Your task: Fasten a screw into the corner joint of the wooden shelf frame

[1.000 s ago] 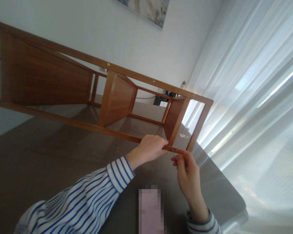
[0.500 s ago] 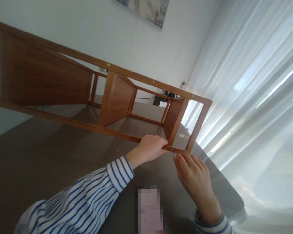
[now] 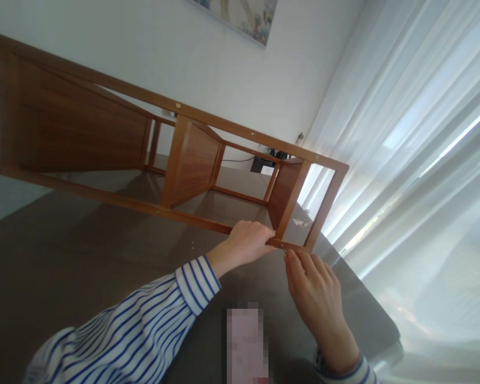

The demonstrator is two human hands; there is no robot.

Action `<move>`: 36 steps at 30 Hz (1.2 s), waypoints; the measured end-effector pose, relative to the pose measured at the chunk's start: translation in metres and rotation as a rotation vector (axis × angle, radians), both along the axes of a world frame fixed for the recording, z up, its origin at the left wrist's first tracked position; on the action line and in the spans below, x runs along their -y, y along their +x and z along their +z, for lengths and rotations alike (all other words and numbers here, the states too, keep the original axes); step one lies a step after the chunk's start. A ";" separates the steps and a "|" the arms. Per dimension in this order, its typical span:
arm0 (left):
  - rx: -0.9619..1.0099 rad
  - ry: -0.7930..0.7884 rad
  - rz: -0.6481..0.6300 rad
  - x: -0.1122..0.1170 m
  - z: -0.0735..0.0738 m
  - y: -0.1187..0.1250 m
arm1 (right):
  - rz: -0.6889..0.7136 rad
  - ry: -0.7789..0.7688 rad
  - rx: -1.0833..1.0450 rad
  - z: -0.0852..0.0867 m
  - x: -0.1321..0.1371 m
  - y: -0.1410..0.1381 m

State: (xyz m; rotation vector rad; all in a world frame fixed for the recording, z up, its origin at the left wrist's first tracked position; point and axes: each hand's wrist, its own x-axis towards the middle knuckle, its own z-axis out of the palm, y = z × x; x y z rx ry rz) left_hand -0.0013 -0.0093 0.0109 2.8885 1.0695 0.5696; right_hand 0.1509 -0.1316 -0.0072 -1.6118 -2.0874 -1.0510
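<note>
Left hand (image 3: 248, 242) clamps the lower rail (image 3: 200, 222) of the wooden frame (image 3: 175, 160) on the table (image 3: 124, 250); right hand (image 3: 314, 282) pinches a thin metal tool (image 3: 284, 250) at that rail. Over the last second the right hand has rolled knuckles-up, probably turning the tool, the frame held steady.

No readable text; no legible labels, brands, numbers or signs

Brown wooden shelf unit (image 3: 198, 164), lying on side; thin metal tool (image 3: 284, 250) at lower rail (image 3: 192, 220).
</note>
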 end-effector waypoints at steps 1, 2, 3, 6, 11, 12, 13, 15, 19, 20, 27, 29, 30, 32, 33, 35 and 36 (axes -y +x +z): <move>0.002 0.001 -0.001 0.000 0.000 0.000 | -0.005 -0.003 0.021 0.000 0.001 0.000; 0.005 0.003 -0.004 -0.001 -0.001 0.000 | -0.007 -0.004 0.042 0.000 0.001 -0.001; 0.008 0.008 -0.007 -0.001 -0.001 0.000 | -0.009 -0.002 0.064 0.000 0.002 -0.002; 0.014 0.020 -0.016 -0.002 -0.003 0.000 | -0.021 0.026 0.099 -0.001 0.002 -0.005; 0.017 0.021 -0.010 -0.002 -0.003 0.000 | -0.052 0.091 0.041 -0.011 0.000 -0.010; 0.017 0.020 -0.009 -0.001 -0.003 0.000 | -0.056 0.106 0.010 -0.013 -0.001 -0.012; 0.016 0.020 -0.010 -0.001 -0.002 0.000 | -0.062 0.122 -0.030 -0.016 -0.002 -0.014; 0.011 0.015 -0.010 -0.001 -0.002 0.000 | -0.086 0.152 -0.138 -0.021 -0.004 -0.019; 0.004 0.007 -0.012 -0.001 -0.002 0.000 | -0.183 0.179 -0.338 -0.027 -0.006 -0.033; 0.003 0.007 -0.015 -0.001 -0.002 -0.001 | -0.207 0.181 -0.363 -0.028 -0.007 -0.035; 0.009 0.029 -0.023 -0.003 -0.004 0.000 | -0.174 0.179 -0.332 -0.026 -0.005 -0.029; 0.013 0.032 -0.024 -0.003 -0.004 0.000 | -0.172 0.168 -0.287 -0.024 -0.004 -0.025; 0.015 0.034 -0.023 -0.003 -0.004 0.000 | -0.171 0.167 -0.267 -0.023 -0.003 -0.023; 0.018 0.034 -0.022 -0.003 -0.004 0.000 | -0.162 0.167 -0.240 -0.022 -0.002 -0.021; 0.018 0.031 -0.021 -0.003 -0.004 0.000 | -0.156 0.163 -0.236 -0.021 -0.002 -0.021; 0.016 0.019 -0.015 -0.003 -0.004 0.000 | -0.150 0.151 -0.242 -0.021 -0.003 -0.021; 0.014 0.013 -0.011 -0.003 -0.004 0.000 | -0.151 0.145 -0.250 -0.022 -0.003 -0.021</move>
